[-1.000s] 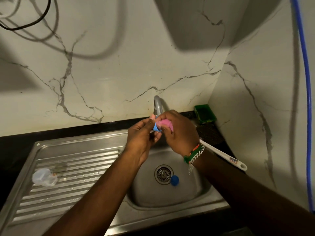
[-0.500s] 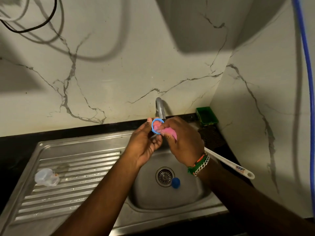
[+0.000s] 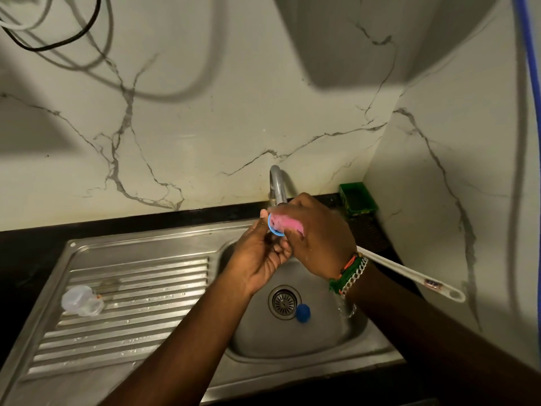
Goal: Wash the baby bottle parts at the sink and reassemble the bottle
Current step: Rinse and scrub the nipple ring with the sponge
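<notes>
Head view:

- Left hand (image 3: 257, 256): raised over the sink basin just below the tap; fingers curled, pinching the blue ring between thumb and fingertips.
- Blue ring (image 3: 270, 225): a thin blue plastic collar, held upright at the left hand's fingertips, touching the pink sponge.
- Right hand (image 3: 319, 238): beside the left, fingers curled round the pink sponge, pressing it against the ring; beaded and chain bracelets (image 3: 349, 275) on the wrist.
- Pink sponge (image 3: 285, 224): mostly covered by the right hand's fingers, its pink face showing toward the ring.
- Tap (image 3: 276, 186): curved metal spout at the back of the basin, its outlet right above the two hands; whether water runs cannot be told.
- Sink (image 3: 292, 347): stainless steel, with a round basin at right and a ribbed drainboard at left.
- Drain strainer (image 3: 284, 301): centre of the basin floor.
- Blue cap (image 3: 303, 313): small, lying in the basin just beside the strainer.
- Clear bottle parts (image 3: 80, 300): translucent pieces lying on the left of the drainboard, well apart from the hands.
- White brush handle (image 3: 418, 279): long, lying on the counter to the right of the basin, partly hidden behind the right wrist.
- Green tray (image 3: 357, 202): in the back corner of the counter, near the tap.
- Blue hose (image 3: 530, 54): hanging down the right wall.
</notes>
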